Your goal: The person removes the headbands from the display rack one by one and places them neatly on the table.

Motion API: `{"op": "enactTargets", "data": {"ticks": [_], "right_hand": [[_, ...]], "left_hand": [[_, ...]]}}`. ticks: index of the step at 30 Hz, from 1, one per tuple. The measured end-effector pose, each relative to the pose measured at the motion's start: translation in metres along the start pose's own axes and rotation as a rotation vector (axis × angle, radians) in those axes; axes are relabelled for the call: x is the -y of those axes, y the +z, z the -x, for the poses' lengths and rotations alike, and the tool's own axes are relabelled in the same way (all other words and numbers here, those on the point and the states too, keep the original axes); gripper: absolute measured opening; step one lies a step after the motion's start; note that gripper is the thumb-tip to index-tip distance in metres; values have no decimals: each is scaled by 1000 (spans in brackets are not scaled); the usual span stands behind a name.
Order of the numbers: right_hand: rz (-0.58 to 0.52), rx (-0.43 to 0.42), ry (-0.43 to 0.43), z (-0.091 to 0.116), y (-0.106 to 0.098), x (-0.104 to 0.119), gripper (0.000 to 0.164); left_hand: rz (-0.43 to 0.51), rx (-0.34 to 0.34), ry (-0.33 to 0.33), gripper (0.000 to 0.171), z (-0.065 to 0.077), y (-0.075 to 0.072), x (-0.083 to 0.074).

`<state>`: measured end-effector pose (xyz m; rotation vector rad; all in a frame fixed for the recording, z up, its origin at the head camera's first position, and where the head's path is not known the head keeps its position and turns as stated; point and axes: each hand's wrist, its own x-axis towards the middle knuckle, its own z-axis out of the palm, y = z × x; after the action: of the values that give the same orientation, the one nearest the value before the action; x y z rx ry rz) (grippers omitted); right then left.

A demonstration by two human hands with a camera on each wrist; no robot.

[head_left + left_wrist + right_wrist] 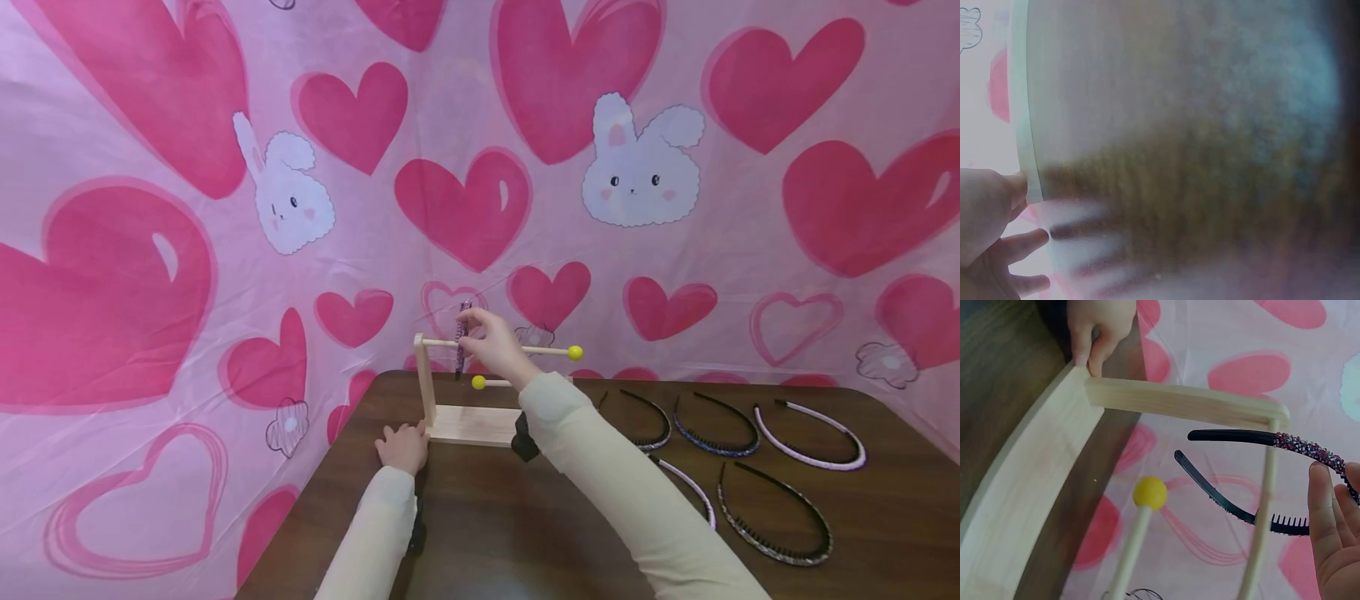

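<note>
The left hand (403, 448) is low at the left end of a wooden stand (472, 423), thumb and a finger gripping its base corner. Its other fingers spread on the tabletop. Raised at the stand's upper rod (551, 351), the right hand (495, 342) holds a dark headband (460, 342) by its curved part. Purple-pink sparkles cover the headband (1310, 446), and small teeth line its inside. In the right wrist view the rod passes between its two black arms. Most of the left wrist view is a blurred, reflecting surface beside the left hand (988, 231).
A lower rod ends in a yellow ball (478, 382); another yellow ball (575, 352) caps the upper rod. Several headbands lie on the brown table (480, 533) at the right, among them a blue one (723, 451) and a pale one (825, 462). A patterned pink cloth (465, 100) hangs behind.
</note>
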<state>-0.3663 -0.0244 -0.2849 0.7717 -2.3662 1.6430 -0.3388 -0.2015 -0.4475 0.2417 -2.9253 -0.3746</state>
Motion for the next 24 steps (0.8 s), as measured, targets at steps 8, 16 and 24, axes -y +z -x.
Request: {"op": "enactTargets", "data": {"ticks": [8, 16, 24], "right_hand": [[54, 4, -52, 8, -16, 9, 33], [82, 4, -72, 18, -30, 11, 34], [46, -17, -73, 26, -48, 11, 41]], "left_hand": [[-11, -24, 19, 33, 0, 0, 1], [-12, -20, 21, 34, 0, 2, 2], [-13, -21, 25, 35, 1, 0, 1]]}}
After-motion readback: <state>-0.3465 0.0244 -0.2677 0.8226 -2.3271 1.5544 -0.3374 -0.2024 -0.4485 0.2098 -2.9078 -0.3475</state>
